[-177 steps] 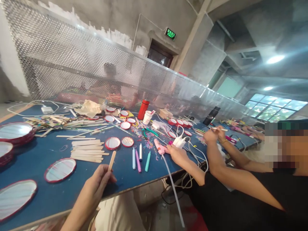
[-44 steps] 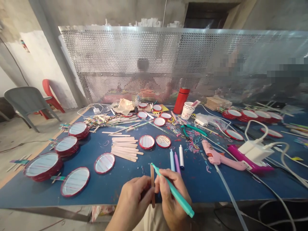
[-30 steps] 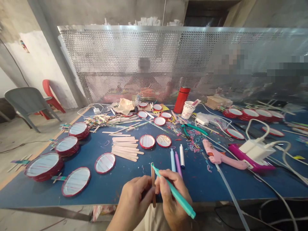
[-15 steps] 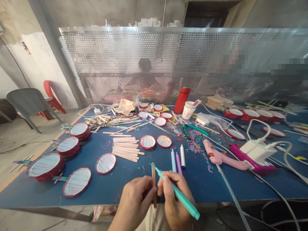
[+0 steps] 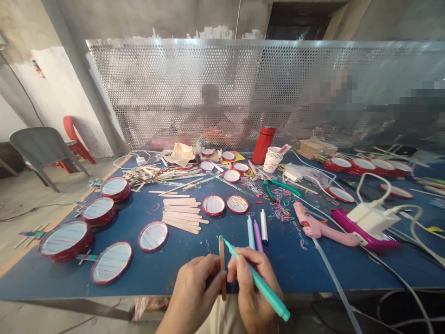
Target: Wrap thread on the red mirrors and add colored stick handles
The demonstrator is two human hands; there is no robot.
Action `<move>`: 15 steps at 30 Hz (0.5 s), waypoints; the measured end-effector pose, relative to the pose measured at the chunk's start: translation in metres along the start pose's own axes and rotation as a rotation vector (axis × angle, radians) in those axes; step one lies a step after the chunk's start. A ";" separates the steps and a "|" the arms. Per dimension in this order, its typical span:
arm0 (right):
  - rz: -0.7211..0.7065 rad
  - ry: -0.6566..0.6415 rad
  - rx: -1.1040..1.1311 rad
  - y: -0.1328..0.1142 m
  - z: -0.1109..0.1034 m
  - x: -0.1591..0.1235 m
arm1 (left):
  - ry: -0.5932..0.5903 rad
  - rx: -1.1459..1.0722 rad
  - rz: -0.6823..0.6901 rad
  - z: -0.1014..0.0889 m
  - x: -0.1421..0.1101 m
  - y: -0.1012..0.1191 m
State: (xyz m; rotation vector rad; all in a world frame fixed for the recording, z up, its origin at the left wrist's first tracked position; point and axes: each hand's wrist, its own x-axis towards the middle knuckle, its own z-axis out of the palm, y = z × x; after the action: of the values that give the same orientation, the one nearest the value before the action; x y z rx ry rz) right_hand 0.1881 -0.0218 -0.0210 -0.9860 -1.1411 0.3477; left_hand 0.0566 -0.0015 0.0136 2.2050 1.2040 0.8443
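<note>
Between the fingers of my left hand (image 5: 199,284) a wooden craft stick (image 5: 222,260) stands upright, its top end coloured green. My right hand (image 5: 255,283) grips a turquoise marker (image 5: 266,290), whose tip is close beside the coloured end; I cannot tell if they touch. Just beyond my right hand lie a light blue marker (image 5: 251,232), a purple marker (image 5: 257,235) and a white marker (image 5: 264,226). A row of plain craft sticks (image 5: 182,215) is spread on the blue table (image 5: 149,273) ahead of my left hand.
Red-rimmed round discs (image 5: 111,263) with stick handles stand at the left. A pink glue gun (image 5: 323,229) and a magenta power strip (image 5: 375,239) with cables lie right. Behind are a red bottle (image 5: 263,145), a paper cup (image 5: 273,160), green pliers (image 5: 283,188) and a perforated metal screen (image 5: 167,83).
The marker tip has shifted slightly, and the green on the stick's end covers a little more. Both hands stay in nearly the same place.
</note>
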 end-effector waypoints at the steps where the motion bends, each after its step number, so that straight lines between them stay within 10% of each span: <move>1: -0.012 -0.015 -0.010 0.000 0.000 0.000 | 0.001 -0.006 0.000 0.000 0.000 0.000; 15: 0.009 -0.027 -0.027 0.005 -0.002 -0.002 | -0.008 0.000 -0.008 0.000 -0.001 0.000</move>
State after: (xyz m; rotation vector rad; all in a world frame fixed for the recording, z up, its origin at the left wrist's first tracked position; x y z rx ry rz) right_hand 0.1905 -0.0209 -0.0264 -1.0128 -1.1685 0.3540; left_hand 0.0568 -0.0027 0.0133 2.1999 1.2090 0.8316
